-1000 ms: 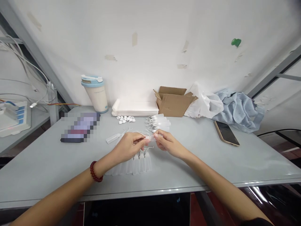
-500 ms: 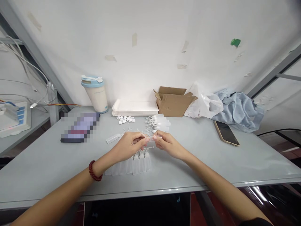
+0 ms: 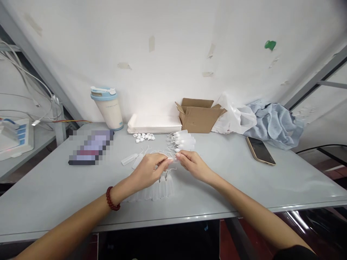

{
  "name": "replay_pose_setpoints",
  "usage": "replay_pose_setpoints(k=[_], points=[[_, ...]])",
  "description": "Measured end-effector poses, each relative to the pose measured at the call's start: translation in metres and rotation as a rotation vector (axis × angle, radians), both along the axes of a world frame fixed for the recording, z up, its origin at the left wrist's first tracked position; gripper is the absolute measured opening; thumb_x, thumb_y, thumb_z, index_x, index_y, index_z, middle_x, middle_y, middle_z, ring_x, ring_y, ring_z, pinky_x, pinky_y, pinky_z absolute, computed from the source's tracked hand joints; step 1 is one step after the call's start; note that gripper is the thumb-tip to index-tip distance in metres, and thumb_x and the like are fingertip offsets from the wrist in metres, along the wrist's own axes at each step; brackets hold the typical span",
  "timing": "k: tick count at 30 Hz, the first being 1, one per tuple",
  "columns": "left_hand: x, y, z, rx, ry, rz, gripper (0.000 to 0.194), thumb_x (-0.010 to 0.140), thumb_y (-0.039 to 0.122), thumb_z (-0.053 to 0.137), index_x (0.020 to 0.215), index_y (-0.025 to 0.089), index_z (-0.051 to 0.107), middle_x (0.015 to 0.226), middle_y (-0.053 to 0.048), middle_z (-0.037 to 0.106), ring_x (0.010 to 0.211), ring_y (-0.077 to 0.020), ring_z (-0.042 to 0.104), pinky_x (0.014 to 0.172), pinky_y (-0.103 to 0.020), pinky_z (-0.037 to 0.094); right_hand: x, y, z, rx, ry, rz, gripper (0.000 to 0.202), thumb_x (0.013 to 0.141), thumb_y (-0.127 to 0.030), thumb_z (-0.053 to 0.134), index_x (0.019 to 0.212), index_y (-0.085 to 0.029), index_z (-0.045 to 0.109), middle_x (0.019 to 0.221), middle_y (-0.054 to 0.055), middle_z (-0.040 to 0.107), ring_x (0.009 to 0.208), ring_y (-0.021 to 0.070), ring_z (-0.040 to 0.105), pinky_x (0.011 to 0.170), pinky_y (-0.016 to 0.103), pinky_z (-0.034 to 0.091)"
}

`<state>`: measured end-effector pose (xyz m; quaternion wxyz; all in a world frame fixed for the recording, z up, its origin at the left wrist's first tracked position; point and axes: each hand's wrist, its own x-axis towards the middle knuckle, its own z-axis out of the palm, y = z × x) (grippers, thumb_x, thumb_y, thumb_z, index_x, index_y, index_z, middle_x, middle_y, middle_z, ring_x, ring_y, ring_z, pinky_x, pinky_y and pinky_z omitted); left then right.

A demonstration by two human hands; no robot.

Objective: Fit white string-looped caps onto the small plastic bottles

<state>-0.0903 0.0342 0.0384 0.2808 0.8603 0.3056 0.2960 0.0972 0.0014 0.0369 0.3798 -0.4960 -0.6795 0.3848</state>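
Observation:
My left hand (image 3: pixel 148 168) is closed in a pinch on a small translucent plastic piece (image 3: pixel 170 158), mostly hidden by the fingertips. Just to its right, my right hand (image 3: pixel 195 165) pinches too; what lies between its fingertips is too small to make out. Below the hands stands a row of translucent squeeze bottles (image 3: pixel 162 189), some with thin-tailed white caps. Left of them, more loose bottles (image 3: pixel 129 159) lie on the table, partly covered by my left hand. Beyond my right hand, a group of capped bottles (image 3: pixel 185 141) lies on its side.
Small white caps (image 3: pixel 143 137) lie in a pile before stacked white trays (image 3: pixel 154 124). An open cardboard box (image 3: pixel 200 117), a plastic bag (image 3: pixel 235 117) and a blue cloth (image 3: pixel 276 124) line the back. A tumbler (image 3: pixel 108 110) and phones (image 3: pixel 260 151) flank the work area.
The fingertips of both hands have drawn slightly apart, and my left fingers are closer together. The whole view has shifted a little; the bottles and caps stay in place.

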Motion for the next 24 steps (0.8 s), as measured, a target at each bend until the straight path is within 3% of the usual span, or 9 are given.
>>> replay_pose_setpoints(k=[3,5,9,15,19,24], points=[[0.000,0.000,-0.006,0.219,-0.029,-0.016,0.024,0.091,0.025,0.045,0.075,0.014,0.061,0.069,-0.003,0.063,0.062,-0.0133,0.054,0.058,-0.023,0.040,0.000,0.003,-0.002,-0.131,0.137,0.030,0.048,0.084,-0.059,0.043,0.058,-0.021,0.032,0.050,-0.008,0.024,0.046,0.0066,0.021,0.044,0.022,0.019],[0.000,0.001,-0.006,0.253,-0.058,-0.021,0.020,0.090,0.024,0.048,0.081,0.014,0.062,0.073,-0.004,0.064,0.064,-0.0135,0.055,0.060,-0.024,0.041,0.000,0.004,-0.002,-0.205,0.208,0.048,0.049,0.082,-0.061,0.045,0.058,-0.021,0.032,0.050,-0.009,0.019,0.044,0.0059,0.018,0.042,0.022,0.016],[0.000,0.002,0.002,0.069,-0.031,-0.015,0.021,0.088,0.029,0.052,0.077,0.015,0.062,0.071,-0.002,0.065,0.062,-0.0120,0.055,0.058,-0.021,0.042,-0.001,0.002,-0.001,-0.229,0.255,0.046,0.048,0.082,-0.059,0.047,0.058,-0.021,0.031,0.052,-0.009,0.018,0.045,0.0056,0.017,0.042,0.022,0.015],[-0.001,0.003,0.009,-0.133,0.052,-0.028,0.038,0.092,0.035,0.043,0.066,0.014,0.062,0.067,-0.001,0.064,0.059,-0.0111,0.055,0.053,-0.020,0.039,-0.001,-0.002,0.001,-0.056,0.096,0.025,0.044,0.086,-0.054,0.045,0.060,-0.019,0.036,0.054,-0.007,0.027,0.049,0.0064,0.024,0.045,0.021,0.021],[-0.002,0.003,0.009,-0.094,0.047,-0.072,0.039,0.092,0.033,0.043,0.062,0.014,0.060,0.059,0.000,0.061,0.056,-0.0110,0.053,0.054,-0.022,0.039,0.000,-0.001,0.001,-0.117,0.099,0.071,0.046,0.087,-0.054,0.044,0.058,-0.019,0.034,0.051,-0.007,0.028,0.045,0.0057,0.026,0.043,0.020,0.023],[-0.002,0.004,0.004,0.051,0.027,-0.138,0.041,0.093,0.032,0.042,0.058,0.015,0.056,0.052,0.001,0.053,0.053,-0.0112,0.050,0.053,-0.022,0.039,0.002,0.002,-0.002,-0.309,0.264,0.110,0.049,0.080,-0.058,0.052,0.056,-0.020,0.033,0.046,-0.010,0.024,0.039,0.0046,0.022,0.037,0.020,0.025]])
